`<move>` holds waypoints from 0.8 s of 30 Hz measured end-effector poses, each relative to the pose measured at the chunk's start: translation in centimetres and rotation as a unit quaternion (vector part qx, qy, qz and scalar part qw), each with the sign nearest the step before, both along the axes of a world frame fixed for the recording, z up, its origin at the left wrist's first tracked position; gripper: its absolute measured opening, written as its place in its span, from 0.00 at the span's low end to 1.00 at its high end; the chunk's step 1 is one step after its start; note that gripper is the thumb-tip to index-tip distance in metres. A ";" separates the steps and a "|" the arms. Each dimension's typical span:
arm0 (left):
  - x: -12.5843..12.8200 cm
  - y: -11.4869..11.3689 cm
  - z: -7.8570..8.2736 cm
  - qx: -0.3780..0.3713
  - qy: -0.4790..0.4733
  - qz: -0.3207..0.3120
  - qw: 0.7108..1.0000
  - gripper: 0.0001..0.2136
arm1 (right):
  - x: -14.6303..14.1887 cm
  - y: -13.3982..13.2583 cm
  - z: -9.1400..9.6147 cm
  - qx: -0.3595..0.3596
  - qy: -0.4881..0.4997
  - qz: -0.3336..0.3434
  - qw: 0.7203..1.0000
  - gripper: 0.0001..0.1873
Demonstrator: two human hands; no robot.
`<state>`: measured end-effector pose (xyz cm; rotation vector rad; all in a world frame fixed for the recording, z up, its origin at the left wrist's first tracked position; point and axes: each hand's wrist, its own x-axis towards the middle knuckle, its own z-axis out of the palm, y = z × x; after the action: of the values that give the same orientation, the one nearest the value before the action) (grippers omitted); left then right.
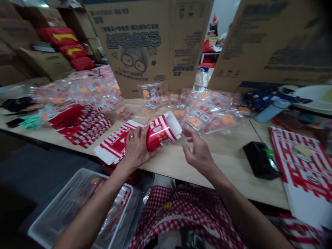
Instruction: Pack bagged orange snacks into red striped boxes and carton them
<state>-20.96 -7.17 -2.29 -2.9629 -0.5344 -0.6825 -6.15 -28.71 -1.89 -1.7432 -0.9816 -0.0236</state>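
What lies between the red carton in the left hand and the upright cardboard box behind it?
Several transparent packets holding orange items lie on the tabletop between the red carton and the cardboard box, in the head view.

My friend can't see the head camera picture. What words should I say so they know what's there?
A person's left hand holds a red-and-white carton at a table, with the right hand open beside its white end. Clear packets lie behind it, and a black tape dispenser sits to the right.
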 end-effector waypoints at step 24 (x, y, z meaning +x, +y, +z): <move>5.8 -10.8 0.3 -0.380 -0.264 -0.121 0.878 0.13 | 3.7 -5.2 0.8 0.183 0.202 -0.173 0.947 0.23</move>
<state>-15.16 -17.94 -2.01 -3.5743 -0.5583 -1.6894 -2.47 -33.92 -1.11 -1.4751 -0.3376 -0.0676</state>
